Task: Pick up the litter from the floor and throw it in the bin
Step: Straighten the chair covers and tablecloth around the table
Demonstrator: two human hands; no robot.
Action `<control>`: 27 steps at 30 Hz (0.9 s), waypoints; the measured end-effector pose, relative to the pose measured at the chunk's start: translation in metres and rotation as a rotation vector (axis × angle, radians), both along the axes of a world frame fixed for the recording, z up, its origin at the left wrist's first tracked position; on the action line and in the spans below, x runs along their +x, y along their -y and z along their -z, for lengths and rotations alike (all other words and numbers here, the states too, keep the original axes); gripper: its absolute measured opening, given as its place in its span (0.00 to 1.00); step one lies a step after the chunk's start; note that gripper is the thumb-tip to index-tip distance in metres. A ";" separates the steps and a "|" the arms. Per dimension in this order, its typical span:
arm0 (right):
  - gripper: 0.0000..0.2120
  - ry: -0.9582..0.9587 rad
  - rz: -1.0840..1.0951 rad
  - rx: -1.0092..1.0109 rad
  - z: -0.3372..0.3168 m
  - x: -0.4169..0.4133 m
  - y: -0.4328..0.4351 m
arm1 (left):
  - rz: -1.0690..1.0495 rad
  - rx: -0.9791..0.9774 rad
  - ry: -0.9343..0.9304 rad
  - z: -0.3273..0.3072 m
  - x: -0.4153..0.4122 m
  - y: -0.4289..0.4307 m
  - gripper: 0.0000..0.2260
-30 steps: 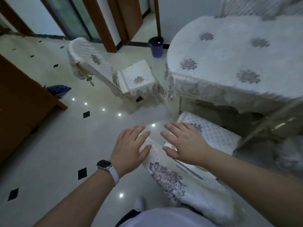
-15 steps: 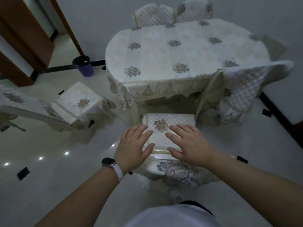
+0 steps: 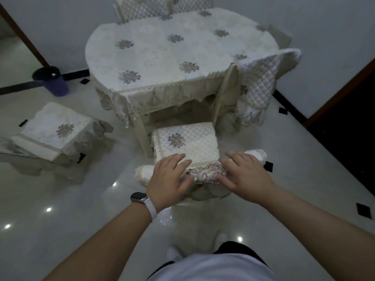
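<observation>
Both hands flat, fingers straight and a little spread, holding nothing. The left hand [image 3: 168,179] and right hand [image 3: 244,175] are over the embroidered top rail of a chair [image 3: 186,142] with a quilted cream seat, tucked at the lace-draped oval table [image 3: 174,49]. Contact with the fabric: cannot tell. The purple bin [image 3: 58,88], dark-lined, stands far left on the glossy tile floor [image 3: 60,199] — a second covered chair [image 3: 52,128] lies between. The litter: cannot make out.

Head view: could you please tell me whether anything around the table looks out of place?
The chair on the left stands pulled away from the table, near the purple bin, unlike the near chair, set against it. No litter is visible on the floor.
</observation>
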State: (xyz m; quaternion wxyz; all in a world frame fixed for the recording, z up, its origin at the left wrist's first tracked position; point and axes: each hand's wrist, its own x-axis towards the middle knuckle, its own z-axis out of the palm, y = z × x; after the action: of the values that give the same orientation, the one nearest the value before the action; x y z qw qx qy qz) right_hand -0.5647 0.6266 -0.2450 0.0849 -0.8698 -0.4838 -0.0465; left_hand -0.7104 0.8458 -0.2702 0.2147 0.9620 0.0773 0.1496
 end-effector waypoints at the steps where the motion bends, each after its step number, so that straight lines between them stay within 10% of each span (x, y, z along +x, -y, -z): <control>1: 0.23 -0.004 0.000 0.003 0.002 0.001 0.005 | -0.004 -0.002 -0.010 0.001 0.001 0.004 0.21; 27: 0.23 -0.199 -0.120 0.230 0.057 0.042 0.012 | -0.325 0.035 -0.050 0.026 0.011 0.052 0.22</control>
State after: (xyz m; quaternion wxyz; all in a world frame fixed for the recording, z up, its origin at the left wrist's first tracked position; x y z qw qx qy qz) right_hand -0.5224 0.6146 -0.3016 0.2339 -0.8241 -0.5157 -0.0098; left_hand -0.6998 0.7936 -0.2960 0.1689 0.9438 0.2347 0.1599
